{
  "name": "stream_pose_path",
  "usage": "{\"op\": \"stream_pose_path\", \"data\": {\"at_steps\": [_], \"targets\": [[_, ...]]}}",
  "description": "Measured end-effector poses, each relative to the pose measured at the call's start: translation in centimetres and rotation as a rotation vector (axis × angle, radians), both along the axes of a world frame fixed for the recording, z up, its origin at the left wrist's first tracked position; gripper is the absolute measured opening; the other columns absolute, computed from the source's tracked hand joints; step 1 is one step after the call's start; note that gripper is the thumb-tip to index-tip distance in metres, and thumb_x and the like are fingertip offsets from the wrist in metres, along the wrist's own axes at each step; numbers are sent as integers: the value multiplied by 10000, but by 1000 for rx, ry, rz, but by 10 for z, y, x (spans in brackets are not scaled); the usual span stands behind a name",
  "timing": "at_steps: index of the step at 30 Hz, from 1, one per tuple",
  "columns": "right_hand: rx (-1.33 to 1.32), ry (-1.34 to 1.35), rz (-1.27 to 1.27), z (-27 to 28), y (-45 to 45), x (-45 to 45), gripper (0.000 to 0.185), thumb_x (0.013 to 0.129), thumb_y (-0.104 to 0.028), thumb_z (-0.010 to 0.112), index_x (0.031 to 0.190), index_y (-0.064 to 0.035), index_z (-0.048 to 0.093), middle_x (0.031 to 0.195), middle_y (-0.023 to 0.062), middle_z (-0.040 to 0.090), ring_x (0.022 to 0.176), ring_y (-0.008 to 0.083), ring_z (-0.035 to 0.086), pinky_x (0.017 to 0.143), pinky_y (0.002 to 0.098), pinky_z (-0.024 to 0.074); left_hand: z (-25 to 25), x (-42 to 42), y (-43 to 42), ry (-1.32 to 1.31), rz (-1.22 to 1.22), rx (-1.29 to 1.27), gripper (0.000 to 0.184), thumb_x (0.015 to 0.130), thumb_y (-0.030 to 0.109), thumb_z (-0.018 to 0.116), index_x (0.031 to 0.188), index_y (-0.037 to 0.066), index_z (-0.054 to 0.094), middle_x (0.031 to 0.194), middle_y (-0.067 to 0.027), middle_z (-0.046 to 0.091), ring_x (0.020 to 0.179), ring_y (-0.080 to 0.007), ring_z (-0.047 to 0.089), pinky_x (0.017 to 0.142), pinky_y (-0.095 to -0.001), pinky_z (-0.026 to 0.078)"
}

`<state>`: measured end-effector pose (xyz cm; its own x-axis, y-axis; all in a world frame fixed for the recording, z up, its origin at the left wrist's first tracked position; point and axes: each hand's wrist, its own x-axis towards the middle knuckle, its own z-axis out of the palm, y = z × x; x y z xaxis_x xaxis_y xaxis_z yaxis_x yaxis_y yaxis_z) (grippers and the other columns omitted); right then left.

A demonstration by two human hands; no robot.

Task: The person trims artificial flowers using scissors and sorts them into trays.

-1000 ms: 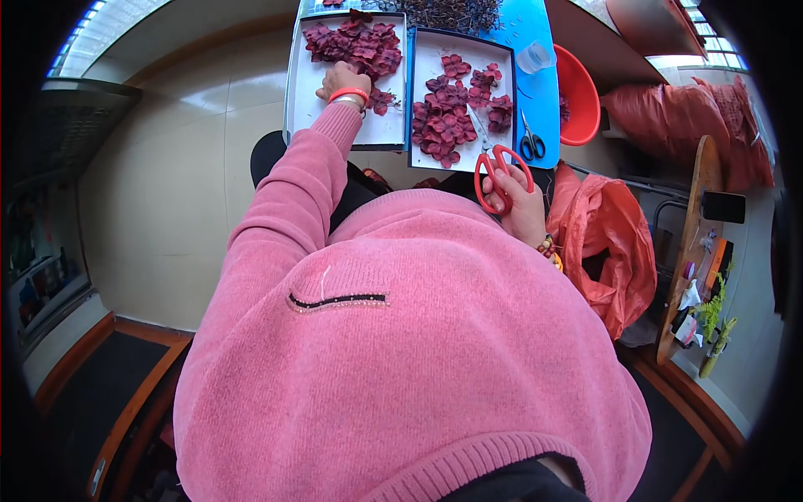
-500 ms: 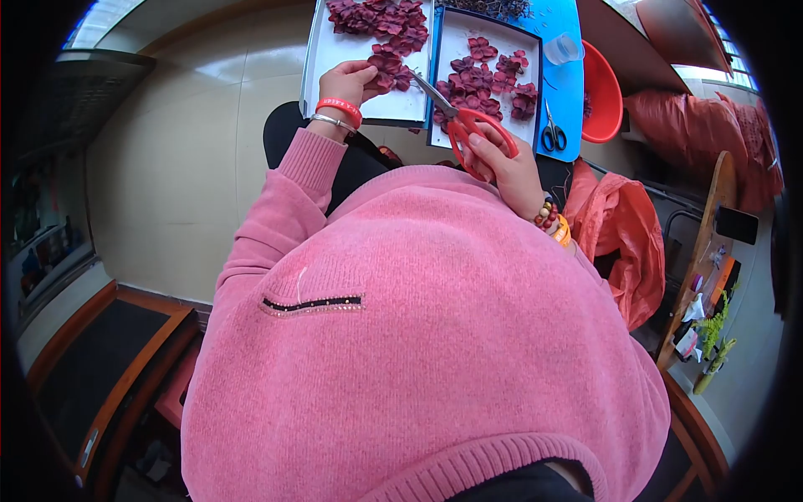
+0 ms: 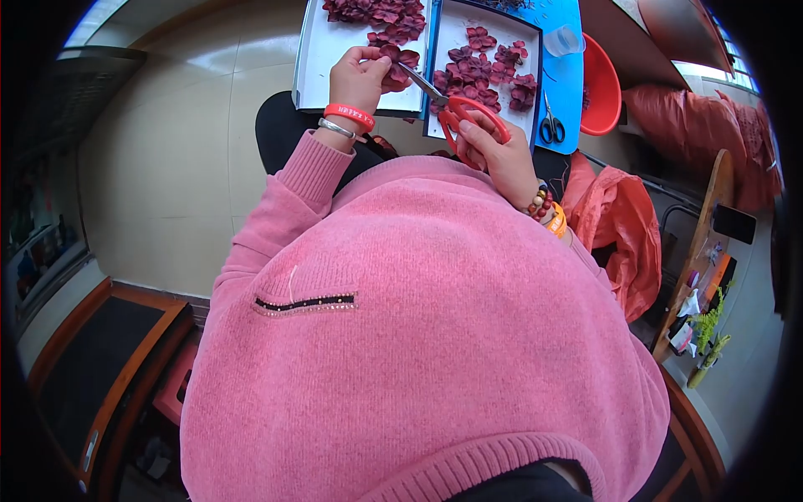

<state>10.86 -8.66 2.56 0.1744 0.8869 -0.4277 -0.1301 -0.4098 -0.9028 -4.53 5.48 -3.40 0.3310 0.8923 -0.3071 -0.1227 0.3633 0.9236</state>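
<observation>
My left hand pinches a dark red artificial flower over the left white tray. In my right hand are red-handled scissors, fingers wrapped round the grips. Their blades point up and left, with the tips at the held flower; the exact spot they touch is partly hidden. Behind my left hand, a pile of similar flowers fills the far part of the left tray. More flowers lie scattered in the right dark-edged tray.
On the blue table lie black-handled scissors and a clear plastic cup. Thin dark stems lie at the far edge. A red basin stands right of the table, above a red plastic bag.
My left hand has tilted and shifted slightly right with the flower. The scissors have moved slightly left and down, their tips now at the flower.
</observation>
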Motion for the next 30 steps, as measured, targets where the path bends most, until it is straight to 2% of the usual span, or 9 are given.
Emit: {"op": "stream_pose_path", "data": {"at_steps": [8, 13, 17, 20, 26, 28, 30], "targets": [[44, -123, 0, 3, -1, -4, 297, 854, -167, 562, 1102, -5, 575, 702, 10, 572, 612, 69, 518, 568, 205, 421, -5, 1, -5, -87, 15, 83, 140, 886, 10, 460, 987, -65, 521, 851, -148, 647, 737, -209, 664, 676, -308, 572], [105, -183, 23, -3, -2, -3, 257, 856, -166, 564, 1055, -5, 586, 693, 12, 568, 613, 73, 521, 564, 211, 424, -2, 2, -6, -75, 18, 115, 130, 887, 5, 455, 982, -57, 516, 852, -136, 646, 708, -189, 659, 668, -302, 571], [153, -264, 35, -4, -3, -4, 226, 847, -149, 576, 1017, -1, 586, 692, 22, 577, 618, 73, 528, 569, 220, 433, -5, 3, -8, -72, 5, 247, 108, 882, 11, 469, 963, -44, 515, 837, -117, 644, 682, -161, 646, 641, -276, 559], [225, -457, 69, 1, -2, -6, 225, 827, -132, 591, 1006, 3, 582, 717, 69, 609, 634, 118, 576, 577, 234, 443, -7, 4, -9, -23, 10, 337, 94, 876, 14, 482, 951, -30, 516, 819, -104, 643, 672, -141, 639, 617, -257, 545], [497, -957, 195, 0, 0, -2, 290, 734, -75, 619, 1012, -10, 570, 832, 149, 623, 693, 298, 612, 603, 315, 476, 1, 5, -17, 180, -11, 628, 89, 886, 22, 493, 962, 1, 533, 764, -55, 631, 633, -95, 595, 578, -219, 500], [528, -1115, 267, 8, 0, 0, 316, 713, -67, 624, 1020, -19, 567, 835, 147, 621, 679, 314, 598, 604, 335, 477, -1, 3, -17, 264, -42, 725, 80, 886, 23, 495, 952, 16, 539, 737, -38, 622, 604, -78, 575, 550, -209, 478], [558, -1183, 292, 10, 0, 1, 315, 713, -71, 628, 1019, -22, 571, 817, 140, 617, 656, 298, 591, 594, 331, 472, 5, 3, -16, 196, -37, 700, 80, 885, 15, 494, 949, 25, 541, 704, -28, 606, 579, -65, 552, 529, -198, 462]]}}
